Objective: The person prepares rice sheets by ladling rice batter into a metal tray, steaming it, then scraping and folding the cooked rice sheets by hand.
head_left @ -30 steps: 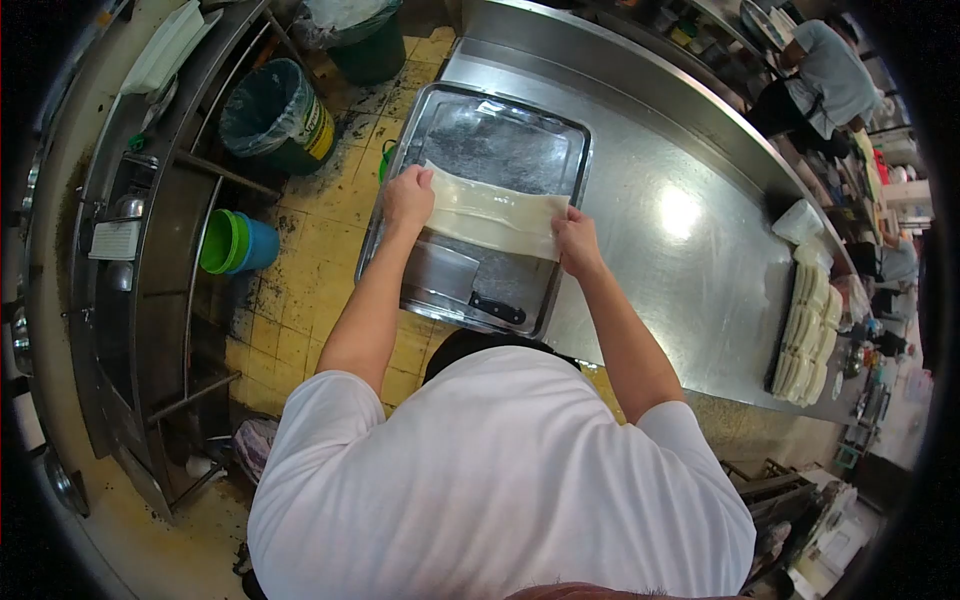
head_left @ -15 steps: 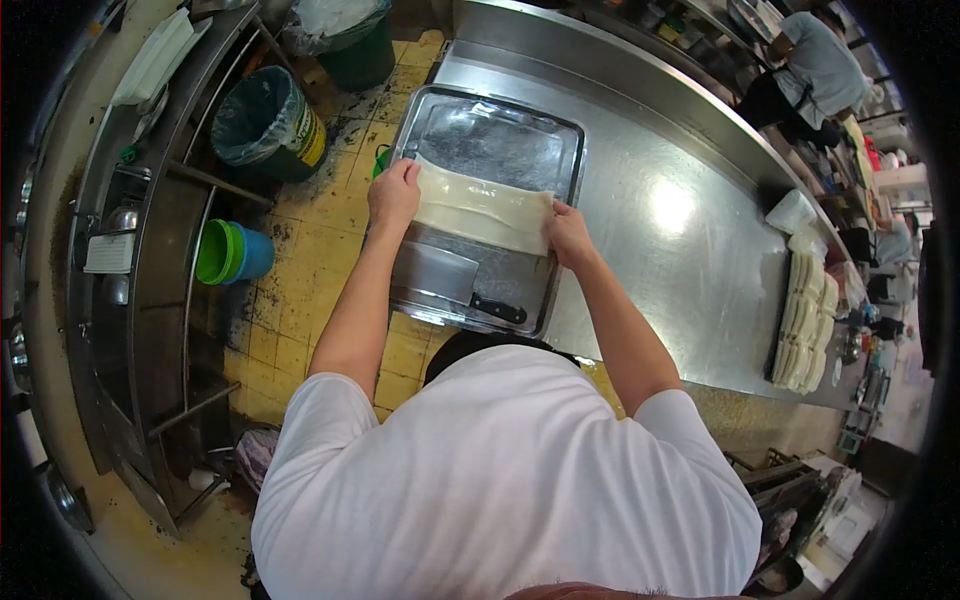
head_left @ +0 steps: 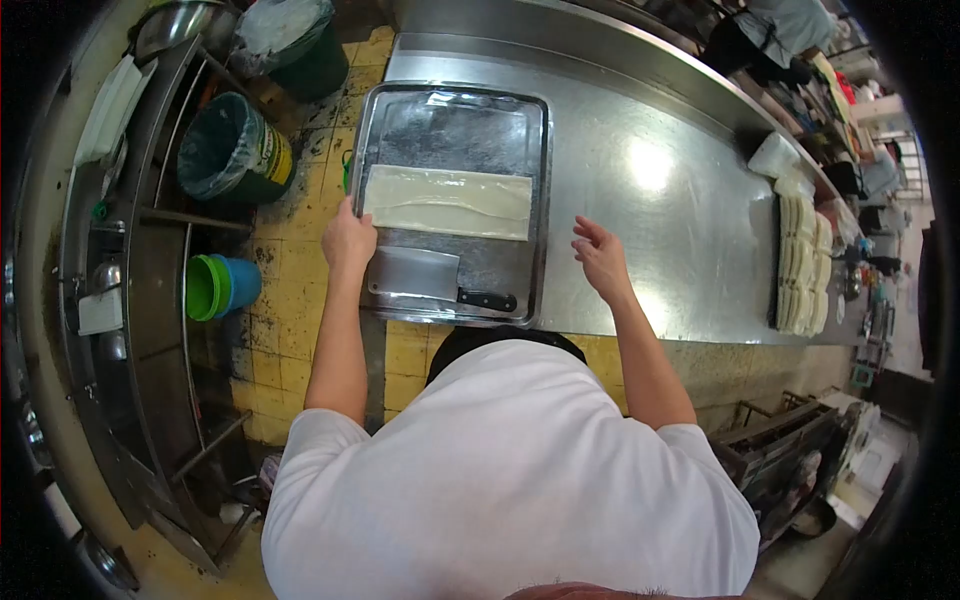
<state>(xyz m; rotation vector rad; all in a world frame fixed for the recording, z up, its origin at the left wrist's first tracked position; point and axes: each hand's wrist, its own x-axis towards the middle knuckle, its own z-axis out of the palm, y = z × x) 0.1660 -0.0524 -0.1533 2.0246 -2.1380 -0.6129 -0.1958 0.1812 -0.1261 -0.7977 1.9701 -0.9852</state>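
Observation:
A pale, glossy rectangular sheet of dough (head_left: 447, 204) lies flat across the metal tray (head_left: 460, 132), with a crease along its length. My left hand (head_left: 349, 240) is at the tray's left rim, just below the dough's left end, its thumb inside and its fingers outside the rim. Right of the tray, my right hand (head_left: 602, 262) hovers over the steel counter with its fingers apart and nothing in them. Below the dough, a cleaver (head_left: 415, 273) with a black handle lies in the tray, close to my left hand.
The steel counter (head_left: 680, 240) extends right to a tray of stacked pale pieces (head_left: 800, 262) and plastic bags. Bins (head_left: 225, 150), green and blue buckets (head_left: 238, 285) and a metal rack (head_left: 150, 260) stand at left. Another person (head_left: 785, 30) is at the upper right.
The dough, held by both hands at its ends before, now lies on the tray. My right hand has let go and moved right; my left hand has moved down to the tray's rim.

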